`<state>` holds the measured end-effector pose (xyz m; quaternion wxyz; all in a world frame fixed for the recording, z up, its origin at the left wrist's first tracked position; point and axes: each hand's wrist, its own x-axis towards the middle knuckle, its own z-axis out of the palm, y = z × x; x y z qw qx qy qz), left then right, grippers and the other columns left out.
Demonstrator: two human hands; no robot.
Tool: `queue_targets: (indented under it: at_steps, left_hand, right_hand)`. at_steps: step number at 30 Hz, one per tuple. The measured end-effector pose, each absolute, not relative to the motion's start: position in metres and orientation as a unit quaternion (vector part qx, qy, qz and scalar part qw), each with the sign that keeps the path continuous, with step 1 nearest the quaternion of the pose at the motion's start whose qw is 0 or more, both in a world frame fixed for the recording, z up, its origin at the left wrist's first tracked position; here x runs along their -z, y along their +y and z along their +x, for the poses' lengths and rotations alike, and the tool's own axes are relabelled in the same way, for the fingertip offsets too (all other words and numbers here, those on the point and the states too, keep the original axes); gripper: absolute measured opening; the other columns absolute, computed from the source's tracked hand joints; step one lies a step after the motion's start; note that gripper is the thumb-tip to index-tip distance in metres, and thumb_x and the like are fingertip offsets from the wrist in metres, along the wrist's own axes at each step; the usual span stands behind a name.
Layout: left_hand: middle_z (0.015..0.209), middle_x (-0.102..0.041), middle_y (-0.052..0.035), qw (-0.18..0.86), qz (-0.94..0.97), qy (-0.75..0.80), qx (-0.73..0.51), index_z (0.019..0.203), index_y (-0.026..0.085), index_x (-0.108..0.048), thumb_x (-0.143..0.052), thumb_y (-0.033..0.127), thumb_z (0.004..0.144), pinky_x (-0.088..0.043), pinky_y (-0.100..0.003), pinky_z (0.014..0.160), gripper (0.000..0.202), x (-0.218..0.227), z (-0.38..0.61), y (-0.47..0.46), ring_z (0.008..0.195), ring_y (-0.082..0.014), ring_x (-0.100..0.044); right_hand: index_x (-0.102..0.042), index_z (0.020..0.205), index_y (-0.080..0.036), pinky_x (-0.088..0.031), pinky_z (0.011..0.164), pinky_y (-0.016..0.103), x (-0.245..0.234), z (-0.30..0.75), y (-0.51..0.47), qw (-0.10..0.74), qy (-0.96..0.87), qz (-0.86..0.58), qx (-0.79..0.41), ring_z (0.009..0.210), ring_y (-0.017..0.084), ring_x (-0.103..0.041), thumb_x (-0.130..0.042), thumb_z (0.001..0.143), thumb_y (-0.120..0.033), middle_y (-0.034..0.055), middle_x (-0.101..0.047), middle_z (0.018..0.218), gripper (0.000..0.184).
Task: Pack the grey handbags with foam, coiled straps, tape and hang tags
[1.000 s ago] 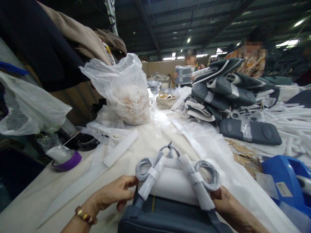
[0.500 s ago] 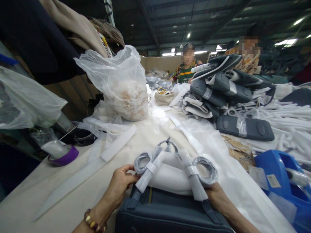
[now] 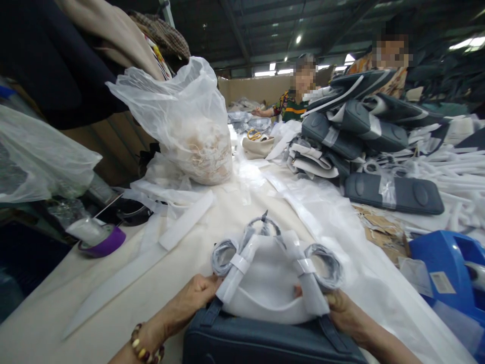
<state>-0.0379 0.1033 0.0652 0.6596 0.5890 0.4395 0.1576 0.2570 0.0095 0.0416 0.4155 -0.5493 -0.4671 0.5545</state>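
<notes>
Two bare hands are picked out at the near edge: the left hand [image 3: 197,298] at near left, the right hand [image 3: 343,311] at near right. And there it is, a bead bracelet [image 3: 146,349], worn on the left wrist. A single string of round beads is made out, dark reddish-brown ones mixed with pale yellow and amber. Both forearms are shown uncovered right down to the near edge of the view.

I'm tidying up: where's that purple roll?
In the head view, the purple roll sits on the left, by the table edge, beside white strips, ahead-left of the left hand.
</notes>
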Motion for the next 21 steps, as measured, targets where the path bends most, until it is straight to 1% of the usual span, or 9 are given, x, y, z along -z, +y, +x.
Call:
queue_targets:
  at_steps: [2,5,7,9,11,13,16,19,21]
  left_hand:
    - [0.077,-0.064,-0.0027,0.651,0.627,0.405,-0.136,0.055,0.013,-0.063,-0.052,0.051,0.082,-0.043,-0.024,0.071,0.048,-0.068,-0.044,0.102,0.073,-0.0162,-0.054]
    - [0.088,-0.067,-0.0031,0.651,0.637,0.402,-0.096,0.076,0.015,-0.071,-0.05,0.051,0.083,-0.042,-0.027,0.084,0.042,-0.076,-0.048,0.102,0.089,-0.0214,-0.057]
    - [0.091,-0.069,-0.003,0.635,0.646,0.415,-0.085,0.087,0.017,-0.073,-0.051,0.051,0.081,-0.041,-0.028,0.087,0.041,-0.081,-0.05,0.102,0.094,-0.0236,-0.057]
    - [0.097,-0.069,-0.004,0.621,0.657,0.418,-0.091,0.094,0.019,-0.073,-0.051,0.052,0.08,-0.04,-0.03,0.09,0.042,-0.082,-0.051,0.102,0.098,-0.0255,-0.056]
    - [0.103,-0.068,-0.0052,0.631,0.645,0.418,-0.107,0.098,0.019,-0.072,-0.052,0.053,0.079,-0.042,-0.03,0.088,0.044,-0.081,-0.053,0.1,0.099,-0.0261,-0.056]
    - [0.104,-0.068,-0.0056,0.665,0.605,0.42,-0.123,0.101,0.019,-0.071,-0.055,0.052,0.078,-0.044,-0.029,0.083,0.045,-0.077,-0.054,0.098,0.093,-0.0243,-0.058]
    - [0.092,-0.069,-0.0036,0.707,0.537,0.432,-0.157,0.099,0.019,-0.071,-0.061,0.048,0.074,-0.045,-0.024,0.073,0.039,-0.07,-0.055,0.094,0.079,-0.0188,-0.059]
    - [0.08,-0.069,-0.0023,0.721,0.494,0.455,-0.173,0.095,0.018,-0.072,-0.067,0.043,0.069,-0.043,-0.021,0.063,0.036,-0.068,-0.055,0.09,0.067,-0.0148,-0.057]
    - [0.075,-0.068,-0.0027,0.726,0.48,0.46,-0.175,0.095,0.018,-0.073,-0.069,0.041,0.067,-0.041,-0.02,0.06,0.036,-0.069,-0.056,0.087,0.063,-0.0141,-0.056]
  right_hand:
    - [-0.074,0.069,-0.017,-0.049,0.077,0.032,-0.043,0.262,0.006,0.371,-0.473,-0.521,-0.606,0.079,0.023,-0.06,-0.07,0.071,-0.038,0.0039,-0.068,0.075,0.022]
    - [-0.072,0.066,-0.017,-0.046,0.072,0.026,-0.05,0.273,0.001,0.319,-0.502,-0.459,-0.66,0.07,0.017,-0.057,-0.065,0.076,-0.034,-0.0002,-0.063,0.069,0.021]
    - [-0.073,0.073,-0.017,-0.044,0.073,0.027,-0.056,0.279,-0.004,0.324,-0.491,-0.433,-0.683,0.069,0.016,-0.057,-0.062,0.078,-0.032,-0.0008,-0.063,0.07,0.019]
    - [-0.073,0.086,-0.018,-0.044,0.076,0.029,-0.06,0.282,-0.009,0.373,-0.45,-0.411,-0.7,0.074,0.019,-0.059,-0.061,0.074,-0.031,0.0007,-0.065,0.078,0.021]
    - [-0.072,0.095,-0.018,-0.044,0.08,0.032,-0.059,0.281,-0.015,0.416,-0.392,-0.397,-0.718,0.08,0.022,-0.06,-0.061,0.071,-0.032,0.0034,-0.067,0.082,0.03]
    - [-0.07,0.1,-0.018,-0.045,0.077,0.033,-0.054,0.278,-0.02,0.434,-0.339,-0.406,-0.729,0.08,0.023,-0.061,-0.06,0.073,-0.035,0.0052,-0.067,0.083,0.033]
    - [-0.07,0.101,-0.019,-0.045,0.071,0.03,-0.043,0.274,-0.024,0.435,-0.31,-0.443,-0.72,0.073,0.02,-0.062,-0.062,0.076,-0.036,0.0045,-0.068,0.085,0.031]
    - [-0.071,0.1,-0.021,-0.045,0.076,0.031,-0.036,0.275,-0.024,0.422,-0.347,-0.482,-0.685,0.07,0.017,-0.06,-0.062,0.079,-0.036,0.0014,-0.067,0.08,0.028]
    - [-0.072,0.097,-0.022,-0.044,0.08,0.032,-0.035,0.276,-0.024,0.402,-0.4,-0.51,-0.646,0.076,0.019,-0.06,-0.06,0.08,-0.039,0.0012,-0.067,0.082,0.027]
